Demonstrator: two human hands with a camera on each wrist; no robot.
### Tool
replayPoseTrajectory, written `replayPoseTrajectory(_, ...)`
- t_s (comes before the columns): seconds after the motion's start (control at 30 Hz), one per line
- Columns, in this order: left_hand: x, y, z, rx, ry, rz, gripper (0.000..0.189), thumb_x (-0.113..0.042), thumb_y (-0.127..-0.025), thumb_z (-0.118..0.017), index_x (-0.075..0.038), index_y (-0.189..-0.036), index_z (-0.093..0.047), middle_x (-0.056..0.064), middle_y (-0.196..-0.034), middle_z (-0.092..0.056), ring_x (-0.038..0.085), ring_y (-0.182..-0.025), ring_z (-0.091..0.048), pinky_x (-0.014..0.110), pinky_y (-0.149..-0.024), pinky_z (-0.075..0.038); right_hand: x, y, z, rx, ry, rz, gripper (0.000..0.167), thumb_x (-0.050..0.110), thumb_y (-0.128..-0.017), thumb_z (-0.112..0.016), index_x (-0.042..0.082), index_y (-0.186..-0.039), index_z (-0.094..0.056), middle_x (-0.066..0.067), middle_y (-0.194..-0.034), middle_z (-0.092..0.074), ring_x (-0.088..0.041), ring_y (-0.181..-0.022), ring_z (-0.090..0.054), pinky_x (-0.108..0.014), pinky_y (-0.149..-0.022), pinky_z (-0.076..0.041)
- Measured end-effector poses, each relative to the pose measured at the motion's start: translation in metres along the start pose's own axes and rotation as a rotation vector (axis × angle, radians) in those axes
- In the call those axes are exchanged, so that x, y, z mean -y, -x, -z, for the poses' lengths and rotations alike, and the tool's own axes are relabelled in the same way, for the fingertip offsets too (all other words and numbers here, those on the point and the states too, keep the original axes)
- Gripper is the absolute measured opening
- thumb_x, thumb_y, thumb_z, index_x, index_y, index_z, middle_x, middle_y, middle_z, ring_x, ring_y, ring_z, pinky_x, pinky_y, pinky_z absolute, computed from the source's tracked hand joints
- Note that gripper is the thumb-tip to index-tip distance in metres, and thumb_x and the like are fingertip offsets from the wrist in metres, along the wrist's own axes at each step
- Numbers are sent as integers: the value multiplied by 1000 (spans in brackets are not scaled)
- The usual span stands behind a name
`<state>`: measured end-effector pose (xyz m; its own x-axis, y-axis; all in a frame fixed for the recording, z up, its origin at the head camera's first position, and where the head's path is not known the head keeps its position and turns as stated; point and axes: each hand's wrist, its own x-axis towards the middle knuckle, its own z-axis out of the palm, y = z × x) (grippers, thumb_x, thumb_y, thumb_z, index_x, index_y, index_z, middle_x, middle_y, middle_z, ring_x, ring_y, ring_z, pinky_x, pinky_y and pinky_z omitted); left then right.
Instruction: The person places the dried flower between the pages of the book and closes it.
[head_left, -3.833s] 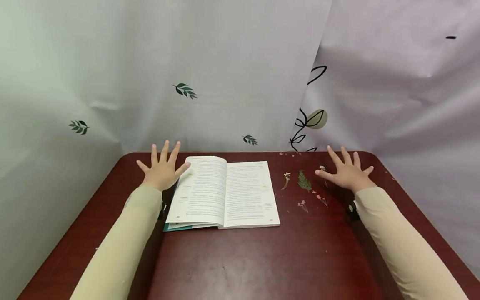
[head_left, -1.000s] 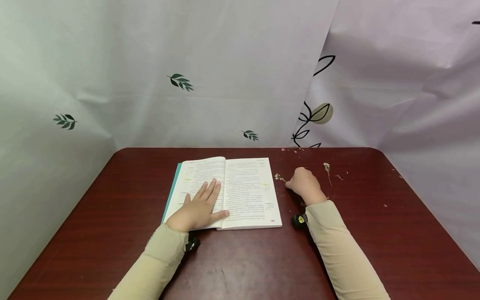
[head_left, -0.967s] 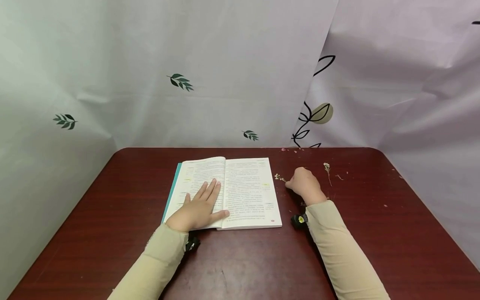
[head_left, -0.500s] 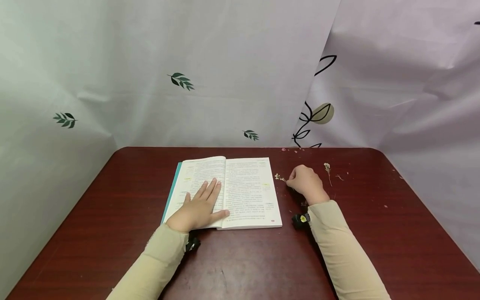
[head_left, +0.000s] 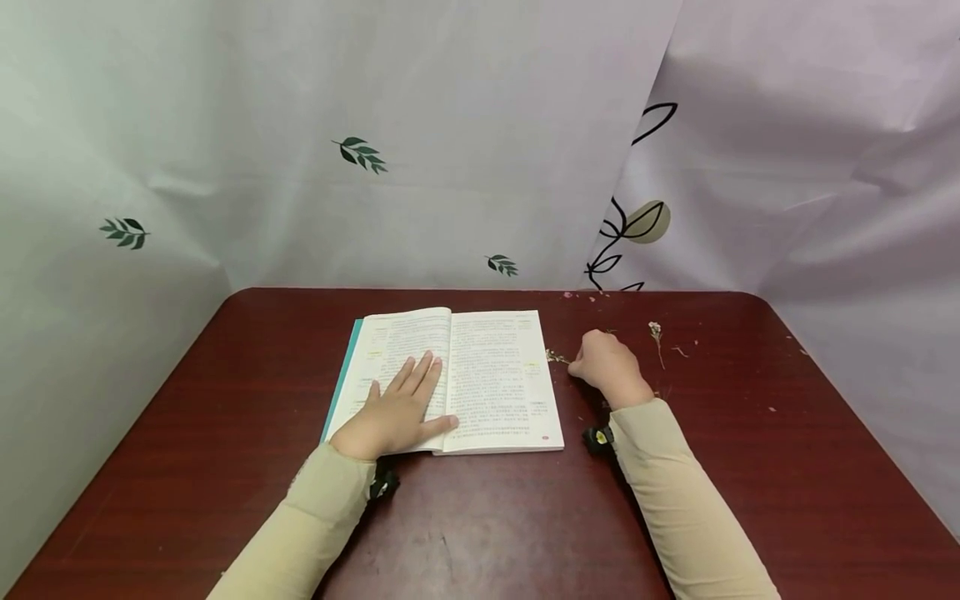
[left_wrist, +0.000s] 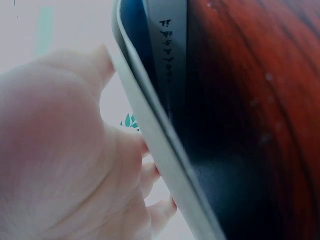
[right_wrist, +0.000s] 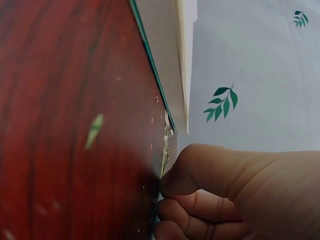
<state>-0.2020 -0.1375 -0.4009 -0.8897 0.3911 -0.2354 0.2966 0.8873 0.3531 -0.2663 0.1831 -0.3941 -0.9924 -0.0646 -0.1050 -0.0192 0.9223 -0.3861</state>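
Note:
An open book [head_left: 498, 375] with a teal cover lies on the dark red table, its printed pages facing up. My left hand [head_left: 393, 412] rests on the left page with its fingers spread; its thumb reaches across the gutter. At the book's right edge, my right hand [head_left: 609, 367] pinches the stem of a small dried white flower sprig [head_left: 553, 357] between thumb and curled fingers. The sprig's head [right_wrist: 166, 125] points to the book cover's edge in the right wrist view. A second dried white flower sprig [head_left: 656, 335] lies right of that hand.
Tiny petal bits [head_left: 592, 297] lie scattered on the table [head_left: 480, 525], mostly at the right. A small green fragment [right_wrist: 94, 131] shows in the right wrist view. A pale curtain [head_left: 480, 150] with printed leaves hangs behind the table.
Both hands were spread wide earlier; my left has come down onto the page and my right has taken the white sprig's stem. In the last second the sprig has shifted slightly toward the book.

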Motion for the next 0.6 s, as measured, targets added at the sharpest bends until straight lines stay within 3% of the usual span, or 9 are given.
replayPoseTrajectory(0.3,-2,2,2,2,5,5,93,-59,-99,-54,-8,-164,-10,11,-171,-2,35,-156,-3,78,-111,-7,-1,-1,-1,26,1,30,28,8,-83,-66,10,-56,-58,1,-52,-50,-16,-52,-48,-29,-51,-39)
replayPoseTrajectory(0.6,-2,2,4,-6,2,0,94,-59,-99,-55,-8,-164,-10,11,-171,-2,35,-156,-3,78,-111,-7,-6,-2,4,12,-96,83,31,4,-81,-62,12,-53,-53,3,-49,-44,-14,-50,-43,-28,-52,-37)
